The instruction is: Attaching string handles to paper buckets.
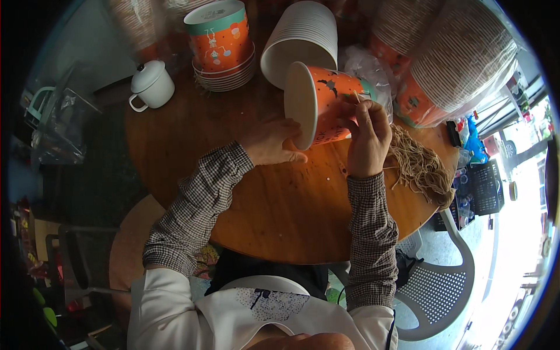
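Note:
An orange paper bucket [329,105] with dark printed figures lies tilted on the table, its white mouth toward the left. My left hand [271,142] is at the lower rim, fingertips in front of the mouth and thumb spread apart below it. Over the bucket's right side, my right hand [370,137] is closed in a pinch. A short end of tan string [356,97] shows at its fingertips; the rest of that strand is hard to make out. Beside my right wrist lies a loose bundle of tan strings [417,166].
Behind the bucket lies a stack of white paper buckets [303,41]. Orange buckets [219,46] stand nested at the back left, near a white lidded enamel mug [153,86]. Plastic-wrapped stacks [461,58] crowd the right back. A grey chair [437,286] is at the right.

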The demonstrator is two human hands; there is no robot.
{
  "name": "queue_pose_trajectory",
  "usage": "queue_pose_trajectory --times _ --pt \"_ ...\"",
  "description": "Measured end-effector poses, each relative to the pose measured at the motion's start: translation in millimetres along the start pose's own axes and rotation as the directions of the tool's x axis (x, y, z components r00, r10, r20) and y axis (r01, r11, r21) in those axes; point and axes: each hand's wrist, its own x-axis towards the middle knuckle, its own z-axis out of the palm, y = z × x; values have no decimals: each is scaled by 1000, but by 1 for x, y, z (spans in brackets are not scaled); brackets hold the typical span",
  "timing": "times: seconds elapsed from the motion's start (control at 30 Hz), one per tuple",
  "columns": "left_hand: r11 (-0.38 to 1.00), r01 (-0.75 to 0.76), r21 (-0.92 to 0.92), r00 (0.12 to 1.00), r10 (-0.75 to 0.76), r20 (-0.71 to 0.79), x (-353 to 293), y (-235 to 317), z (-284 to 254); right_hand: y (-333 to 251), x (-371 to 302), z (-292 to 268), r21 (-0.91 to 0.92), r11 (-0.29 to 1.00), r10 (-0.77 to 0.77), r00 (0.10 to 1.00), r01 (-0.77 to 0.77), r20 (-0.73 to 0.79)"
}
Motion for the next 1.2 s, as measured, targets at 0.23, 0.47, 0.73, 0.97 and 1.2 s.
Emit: queue_pose_trajectory --times 0.23,0.47,0.73,0.97,1.2 --pt "765 223 -605 947 -318 -53 18 35 -30 5 -5 6 13 998 66 997 -67 41" --pt "614 316 -723 885 -465 -8 15 28 -32 0 -6 5 -25 988 151 986 -150 73" --pt "803 272 -530 959 -272 81 9 13 -3 -10 7 -9 33 989 145 989 -144 -37" --pt "893 297 -338 955 -283 90 10 12 0 -4 10 -16 35 976 216 976 -215 -37" --pt "814 123 -568 954 -255 -159 14 14 -8 -3 9 -15 -54 958 283 959 -283 -14"
